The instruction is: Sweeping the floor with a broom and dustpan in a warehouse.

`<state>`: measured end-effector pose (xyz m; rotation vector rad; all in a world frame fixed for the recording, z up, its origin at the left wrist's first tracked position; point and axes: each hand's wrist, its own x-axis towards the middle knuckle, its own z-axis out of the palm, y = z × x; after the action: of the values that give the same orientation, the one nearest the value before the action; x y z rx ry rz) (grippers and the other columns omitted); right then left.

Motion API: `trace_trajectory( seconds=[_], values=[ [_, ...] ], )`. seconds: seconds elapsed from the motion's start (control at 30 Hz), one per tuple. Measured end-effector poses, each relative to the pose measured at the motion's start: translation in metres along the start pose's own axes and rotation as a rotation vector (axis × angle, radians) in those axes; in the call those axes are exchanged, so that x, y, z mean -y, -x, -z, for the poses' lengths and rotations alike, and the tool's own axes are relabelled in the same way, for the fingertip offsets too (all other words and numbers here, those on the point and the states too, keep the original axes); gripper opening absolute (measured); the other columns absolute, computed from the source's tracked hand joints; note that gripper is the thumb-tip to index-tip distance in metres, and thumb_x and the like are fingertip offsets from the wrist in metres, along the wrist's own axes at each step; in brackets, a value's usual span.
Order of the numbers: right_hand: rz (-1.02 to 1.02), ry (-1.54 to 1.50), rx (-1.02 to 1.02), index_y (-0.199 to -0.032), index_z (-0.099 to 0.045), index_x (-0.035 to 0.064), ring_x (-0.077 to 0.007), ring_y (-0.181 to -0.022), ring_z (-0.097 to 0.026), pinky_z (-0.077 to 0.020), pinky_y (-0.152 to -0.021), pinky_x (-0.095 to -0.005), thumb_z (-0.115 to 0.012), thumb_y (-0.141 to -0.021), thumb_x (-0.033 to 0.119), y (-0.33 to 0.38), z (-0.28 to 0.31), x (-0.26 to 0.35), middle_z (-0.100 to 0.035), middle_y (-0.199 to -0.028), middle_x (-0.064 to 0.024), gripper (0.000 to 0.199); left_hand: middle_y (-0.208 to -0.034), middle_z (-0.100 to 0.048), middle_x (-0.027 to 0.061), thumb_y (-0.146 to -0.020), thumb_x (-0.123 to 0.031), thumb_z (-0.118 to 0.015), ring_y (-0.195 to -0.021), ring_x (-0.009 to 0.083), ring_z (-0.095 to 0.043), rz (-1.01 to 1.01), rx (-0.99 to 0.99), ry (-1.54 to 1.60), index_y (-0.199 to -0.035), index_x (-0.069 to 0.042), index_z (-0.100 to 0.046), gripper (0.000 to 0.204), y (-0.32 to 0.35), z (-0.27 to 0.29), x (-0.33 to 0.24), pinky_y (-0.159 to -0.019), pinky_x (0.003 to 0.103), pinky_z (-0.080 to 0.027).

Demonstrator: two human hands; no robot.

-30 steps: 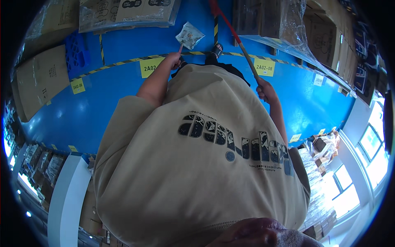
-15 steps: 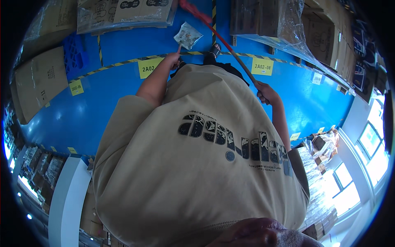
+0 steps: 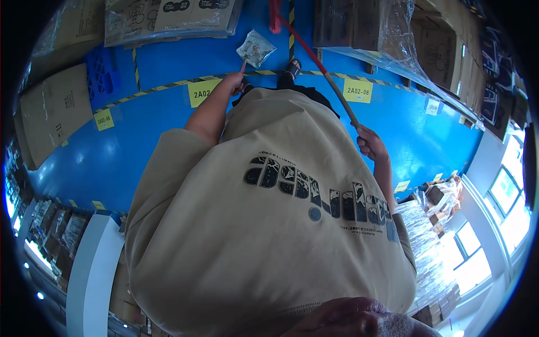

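My left hand (image 3: 232,84) grips the short handle of a dustpan (image 3: 256,48), which rests on the blue floor (image 3: 157,129) with bits of debris in it. My right hand (image 3: 368,144) is closed around a long reddish broom stick (image 3: 325,76). The stick slants up and left to the red broom head (image 3: 274,18) at the top edge, just right of the dustpan. A foot in a dark sandal (image 3: 292,68) stands between the dustpan and the stick. My tan printed shirt (image 3: 281,224) fills the middle and hides the rest of my legs.
Yellow-black tape (image 3: 168,87) and yellow floor labels (image 3: 358,90) cross the floor. Wrapped cardboard boxes (image 3: 168,17) line the top edge, with flat cartons (image 3: 53,112) and a blue pallet (image 3: 103,76) at left. More wrapped pallets (image 3: 393,39) stand at right, with stacked goods (image 3: 426,241) lower right.
My right hand has dropped slightly lower along the stick and the broom head has swung sideways near the dustpan. The dustpan and my left hand have barely moved.
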<state>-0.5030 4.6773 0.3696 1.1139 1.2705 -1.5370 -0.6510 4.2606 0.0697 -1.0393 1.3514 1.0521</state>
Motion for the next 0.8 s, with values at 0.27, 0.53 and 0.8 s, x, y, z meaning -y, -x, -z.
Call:
trace_trajectory(
  seconds=[0.27, 0.53, 0.8],
  values=[
    [0.172, 0.040, -0.152, -0.120, -0.046, 0.0012, -0.0102, -0.041, -0.043, -0.0383, -0.038, -0.0246, -0.043, -0.092, 0.030, -0.106, -0.013, 0.003, -0.048, -0.059, -0.0028, 0.040, -0.052, -0.044, -0.0090, -0.085, -0.018, -0.042, -0.037, 0.0040, -0.038, -0.023, 0.011, -0.029, -0.079, -0.024, -0.063, 0.023, 0.010, -0.004, -0.007, -0.036, 0.022, -0.023],
    [0.501, 1.136, -0.497, -0.131, -0.044, 0.0113, -0.0287, -0.051, -0.060, -0.0484, -0.049, -0.0393, -0.038, -0.091, 0.030, -0.171, 0.011, -0.053, -0.063, -0.079, -0.0214, 0.044, -0.051, -0.042, -0.0053, -0.087, -0.021, -0.043, -0.036, 0.0070, -0.038, -0.021, 0.052, -0.027, -0.080, -0.022, -0.061, 0.020, 0.016, 0.005, 0.006, -0.035, 0.024, -0.022],
    [0.339, 0.735, -0.363, -0.130, -0.047, 0.0143, -0.0156, -0.041, -0.049, -0.0384, -0.034, -0.0302, -0.044, -0.091, 0.035, -0.108, -0.026, -0.003, -0.054, -0.061, -0.0078, 0.044, -0.053, -0.043, -0.0048, -0.086, -0.020, -0.045, -0.039, 0.0069, -0.041, -0.007, 0.031, -0.018, -0.082, -0.023, -0.059, 0.014, 0.025, -0.001, 0.006, -0.037, 0.024, -0.026]
  ],
)
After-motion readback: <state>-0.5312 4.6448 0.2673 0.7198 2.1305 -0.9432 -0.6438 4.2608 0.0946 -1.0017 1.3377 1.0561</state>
